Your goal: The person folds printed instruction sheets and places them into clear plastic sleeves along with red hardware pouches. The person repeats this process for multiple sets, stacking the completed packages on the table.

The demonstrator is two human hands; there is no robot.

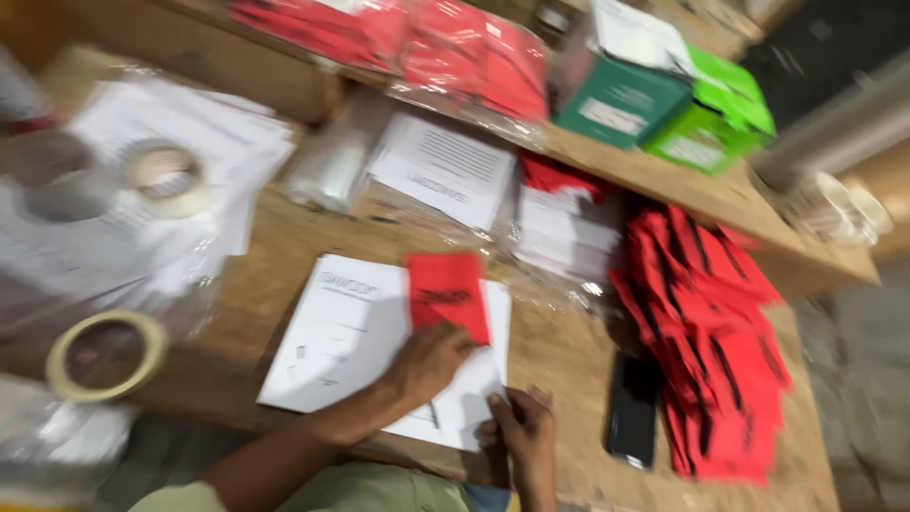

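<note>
A white printed sheet lies on the wooden table in front of me. A red card rests on its upper right part. My left hand lies on the sheet with its fingers touching the card's lower edge. My right hand presses the sheet's near right corner with its fingertips. The picture is blurred by motion.
A pile of red cards lies at the right, with a black phone beside it. Two tape rolls sit at the left among bagged white papers. Green boxes and red packets stand on a raised shelf behind.
</note>
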